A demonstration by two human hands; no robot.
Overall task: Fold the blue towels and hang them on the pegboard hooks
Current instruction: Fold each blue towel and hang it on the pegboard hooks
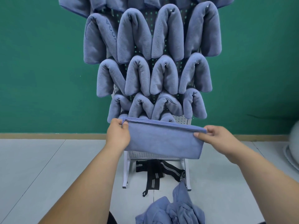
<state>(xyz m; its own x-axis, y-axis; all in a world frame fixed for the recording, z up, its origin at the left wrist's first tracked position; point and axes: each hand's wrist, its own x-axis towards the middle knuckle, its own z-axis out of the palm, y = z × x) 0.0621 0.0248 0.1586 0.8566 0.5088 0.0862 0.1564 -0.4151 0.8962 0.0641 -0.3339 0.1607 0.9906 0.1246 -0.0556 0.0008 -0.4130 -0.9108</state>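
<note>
Head view showed the folded towel (165,141) stretched flat in the air between both hands, in front of the lower rows of the pegboard (182,120). The left hand (119,135) pinched the top corner at 9 o'clock of the towel, thumb and fingers closed over the doubled hem. The right hand (216,137) pinched the opposite top corner at 3 o'clock in the same way. The body of the towel hung below the 2 grip points, toward 6 o'clock, with the right end lower than the left. Risk 1: the layers were held only at the top edge, so a slackened pinch could probably let the fold open. Risk 2: the hung towels (134,36) at 12 o'clock sat crowded and overlapping, so a draping motion could likely brush a neighbour off its hook (198,63). Risk 3: the held towel hid the lowest row, and a free hook could not be confirmed. Unfolded towels (174,209) lay heaped on the floor at 6 o'clock.
</note>
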